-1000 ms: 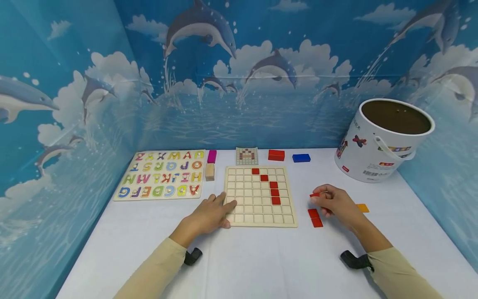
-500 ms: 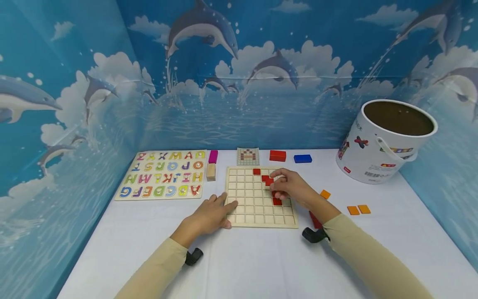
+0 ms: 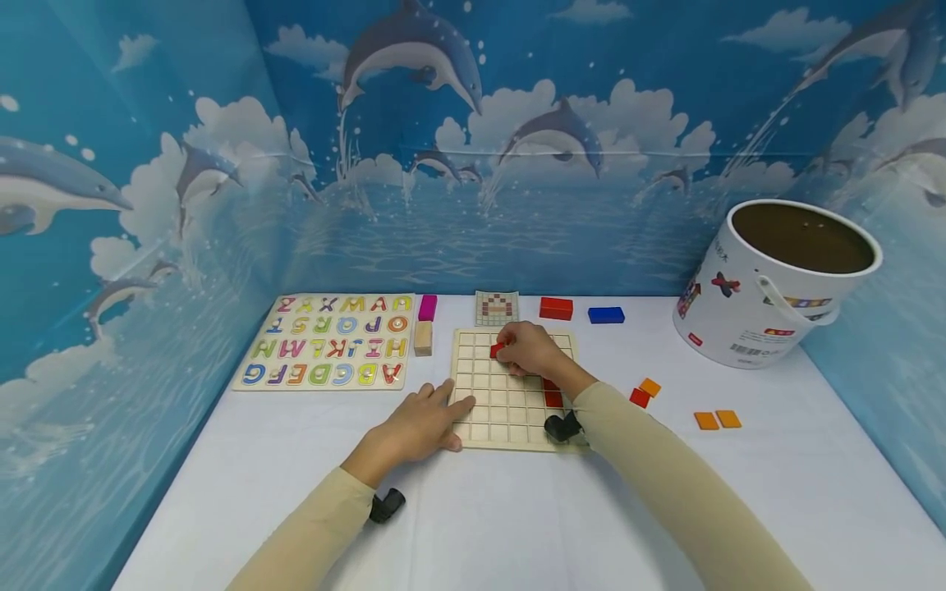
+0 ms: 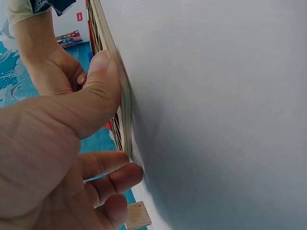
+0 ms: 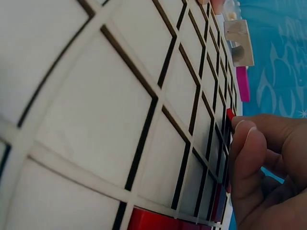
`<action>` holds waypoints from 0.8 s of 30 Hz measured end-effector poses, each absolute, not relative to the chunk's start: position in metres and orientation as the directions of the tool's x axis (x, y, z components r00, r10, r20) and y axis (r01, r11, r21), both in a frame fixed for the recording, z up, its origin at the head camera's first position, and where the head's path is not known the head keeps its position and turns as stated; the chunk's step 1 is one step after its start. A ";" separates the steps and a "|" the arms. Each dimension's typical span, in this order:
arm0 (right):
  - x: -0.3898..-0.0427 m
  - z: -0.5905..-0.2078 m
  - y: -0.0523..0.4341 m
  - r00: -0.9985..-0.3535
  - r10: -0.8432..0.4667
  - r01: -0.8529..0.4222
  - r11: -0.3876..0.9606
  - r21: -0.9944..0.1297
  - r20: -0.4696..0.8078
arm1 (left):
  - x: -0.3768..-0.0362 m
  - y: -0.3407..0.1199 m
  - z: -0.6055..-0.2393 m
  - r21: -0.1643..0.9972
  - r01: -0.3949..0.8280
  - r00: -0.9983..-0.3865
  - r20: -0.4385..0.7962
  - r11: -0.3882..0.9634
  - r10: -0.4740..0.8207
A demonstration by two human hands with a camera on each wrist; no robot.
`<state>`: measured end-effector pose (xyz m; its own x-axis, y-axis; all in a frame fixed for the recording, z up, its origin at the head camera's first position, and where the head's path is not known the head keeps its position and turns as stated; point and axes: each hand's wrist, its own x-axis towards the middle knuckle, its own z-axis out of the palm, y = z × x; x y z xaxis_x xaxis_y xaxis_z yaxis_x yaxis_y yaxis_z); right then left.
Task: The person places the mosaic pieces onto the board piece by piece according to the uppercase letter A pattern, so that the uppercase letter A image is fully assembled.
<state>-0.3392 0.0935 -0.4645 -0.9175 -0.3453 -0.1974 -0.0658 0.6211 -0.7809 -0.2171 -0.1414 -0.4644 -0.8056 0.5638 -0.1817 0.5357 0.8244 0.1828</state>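
We saw the right hand (image 3: 530, 349) at the far half of the grid board (image 3: 488, 410), thumb and finger pinching a small red tile (image 3: 496, 351). Whether that tile had touched down in a cell or hung just above it we could not tell, since the hand covered most of the cells around it. There, we judged, lay the first danger: a slightly tilted tile could catch on a raised divider and flip, or drop into the neighbouring cell, because the fingers blocked the line of sight.

The left hand (image 3: 414, 423) rested on the board's left side with its fingers spread and extended, gripping nothing we could make out — a steadying touch, we thought. If that pressure slackened while the other hand pushed, the board could slide over the white cloth (image 3: 480, 517) and spoil the aim.

Our other worry was the black wrist camera (image 3: 562, 428) on the right arm. It hung low over the board's near right part, close to the red tiles (image 3: 553, 394) lying in the grid — a dipped wrist could knock them loose. The loose red tile (image 3: 640, 398) beside the orange tile (image 3: 650, 387) could likewise be swept aside by the right sleeve (image 3: 665, 460) on a careless return.
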 end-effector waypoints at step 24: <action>-0.294 -0.433 0.258 -0.970 -0.134 0.112 0.497 -0.861 -0.203 | -0.216 -0.140 -0.461 0.208 0.515 -0.809 -0.201 0.831 0.552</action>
